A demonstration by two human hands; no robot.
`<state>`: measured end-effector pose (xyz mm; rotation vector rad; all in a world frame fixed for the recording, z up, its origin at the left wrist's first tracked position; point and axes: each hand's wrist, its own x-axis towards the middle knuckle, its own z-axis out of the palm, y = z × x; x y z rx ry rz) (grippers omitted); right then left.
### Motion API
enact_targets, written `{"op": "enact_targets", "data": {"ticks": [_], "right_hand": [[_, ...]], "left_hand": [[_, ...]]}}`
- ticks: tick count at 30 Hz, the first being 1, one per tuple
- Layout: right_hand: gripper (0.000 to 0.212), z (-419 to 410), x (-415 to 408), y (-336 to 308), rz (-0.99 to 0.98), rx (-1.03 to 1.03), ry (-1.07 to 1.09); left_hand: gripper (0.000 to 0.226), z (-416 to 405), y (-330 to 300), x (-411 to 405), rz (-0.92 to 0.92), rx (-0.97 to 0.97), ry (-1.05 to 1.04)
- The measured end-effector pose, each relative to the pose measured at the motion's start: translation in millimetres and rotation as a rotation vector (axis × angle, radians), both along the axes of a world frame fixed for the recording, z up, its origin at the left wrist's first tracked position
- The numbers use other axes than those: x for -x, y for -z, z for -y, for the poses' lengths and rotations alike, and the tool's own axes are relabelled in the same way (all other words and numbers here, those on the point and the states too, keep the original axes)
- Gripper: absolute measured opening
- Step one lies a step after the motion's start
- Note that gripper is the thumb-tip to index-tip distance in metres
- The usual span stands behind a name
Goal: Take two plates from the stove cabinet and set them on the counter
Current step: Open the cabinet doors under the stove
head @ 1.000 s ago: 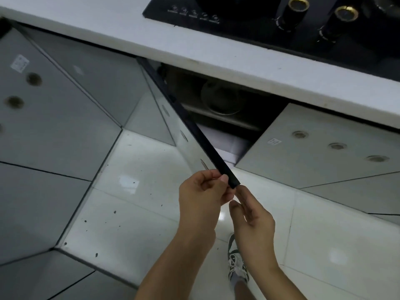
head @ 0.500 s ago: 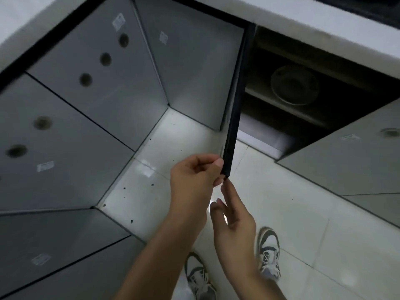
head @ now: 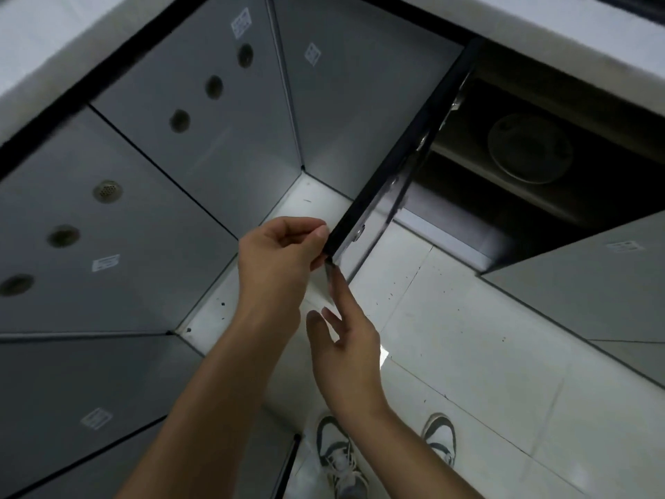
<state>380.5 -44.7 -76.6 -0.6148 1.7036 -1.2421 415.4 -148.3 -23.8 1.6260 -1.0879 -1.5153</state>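
The grey cabinet door (head: 399,163) under the white counter (head: 539,34) stands swung out, its black top edge pointing toward me. My left hand (head: 284,261) pinches the near corner of that door. My right hand (head: 345,340) is just below the corner, fingers spread, fingertips touching the door's lower edge, holding nothing. Inside the dark cabinet a round plate (head: 530,149) lies flat on a shelf, dimly lit; whether more plates lie under it I cannot tell.
Grey cabinet fronts (head: 136,196) with round vent holes line the left side. Another grey door (head: 590,282) stands to the right of the opening. White floor tiles (head: 467,336) and my two shoes (head: 338,459) are below.
The door has swung wider, exposing more of the cabinet interior. The view has shifted down and left, losing the stove top. My right hand has dropped slightly below the door corner.
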Motion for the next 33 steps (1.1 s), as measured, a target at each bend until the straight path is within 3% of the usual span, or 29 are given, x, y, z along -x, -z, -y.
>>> {"op": "enact_targets", "data": {"ticks": [4, 9, 12, 23, 33], "right_hand": [[0.057, -7.3, 8.1, -4.8, -0.008, 0.021, 0.035], [0.042, -28.9, 49.2, -23.3, 0.063, 0.037, 0.280], [0.037, -46.8, 87.8, -40.1, 0.109, 0.032, 0.411], [0.023, -140.6, 273.7, -74.2, 0.487, 0.143, 0.859], [0.026, -188.2, 412.6, -68.9, 0.818, 0.220, 1.007]], "left_hand": [[0.007, -3.5, -2.7, 1.2, 0.100, 0.097, 0.029], [0.020, -18.4, -34.6, 18.7, 0.288, 0.531, 0.078], [0.021, -33.7, -56.0, 46.7, 0.295, 0.647, 0.217], [0.042, -108.7, -48.4, 203.3, 0.306, 0.572, 0.737], [0.044, -146.8, 9.9, 326.5, 0.266, 0.406, 0.879]]}}
